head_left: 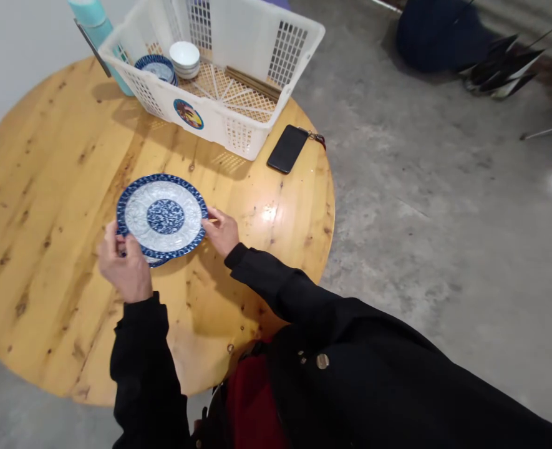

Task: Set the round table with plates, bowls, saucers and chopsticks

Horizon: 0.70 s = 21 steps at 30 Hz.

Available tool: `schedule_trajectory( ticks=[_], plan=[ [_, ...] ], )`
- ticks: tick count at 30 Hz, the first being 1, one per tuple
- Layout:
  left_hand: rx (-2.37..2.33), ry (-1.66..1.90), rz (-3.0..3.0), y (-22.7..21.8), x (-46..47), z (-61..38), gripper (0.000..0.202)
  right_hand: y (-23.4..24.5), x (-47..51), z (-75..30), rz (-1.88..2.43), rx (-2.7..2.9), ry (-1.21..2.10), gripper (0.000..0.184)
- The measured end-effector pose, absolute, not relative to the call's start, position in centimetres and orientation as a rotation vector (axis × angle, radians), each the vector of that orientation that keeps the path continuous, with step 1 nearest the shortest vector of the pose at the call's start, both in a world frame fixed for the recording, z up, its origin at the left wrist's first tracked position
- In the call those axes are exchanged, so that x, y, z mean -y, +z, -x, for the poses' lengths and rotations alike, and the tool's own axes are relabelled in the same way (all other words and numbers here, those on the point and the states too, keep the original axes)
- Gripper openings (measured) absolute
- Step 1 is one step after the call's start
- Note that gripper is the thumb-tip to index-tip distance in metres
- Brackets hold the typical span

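A blue-and-white patterned plate (pixel 166 216) is held over the wooden table, tilted a little toward me. The edge of a second plate (pixel 158 260) shows beneath its lower rim; most of that one is hidden. My right hand (pixel 223 232) pinches the upper plate's right rim, thumb on top. At the lower left rim, my left hand (pixel 125 268) is closed on the plate's edge with bent fingers. Whether the left fingers also grip the lower plate, I cannot tell.
On the round wooden table (pixel 55 249) stands a white plastic basket (pixel 219 128) holding blue-rimmed plates (pixel 156 67), stacked white bowls (pixel 184 57) and chopsticks (pixel 253 83). Nearby are a black phone (pixel 287 148) and a turquoise bottle (pixel 92 22). Grey concrete floor (pixel 420 206) lies right.
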<state>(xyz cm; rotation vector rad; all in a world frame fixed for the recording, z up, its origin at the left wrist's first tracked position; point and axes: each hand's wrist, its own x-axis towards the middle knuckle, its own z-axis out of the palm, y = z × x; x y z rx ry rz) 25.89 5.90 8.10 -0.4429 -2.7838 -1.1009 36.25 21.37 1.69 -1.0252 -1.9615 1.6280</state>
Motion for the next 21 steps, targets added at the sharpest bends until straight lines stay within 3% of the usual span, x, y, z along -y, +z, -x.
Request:
schedule_trajectory(
  ticks=[9, 21],
  plan=[
    [3.002, -2.030, 0.389, 0.3, -11.7, -37.1, 0.051, -0.6, -27.3, -50.8, 1.299, 1.857, 1.404, 0.038],
    [3.140, -1.971, 0.477, -2.6, -10.5, -42.0, 0.049, -2.7, -26.4, -57.6, 1.276, 1.828, 1.509, 0.040]
  ],
)
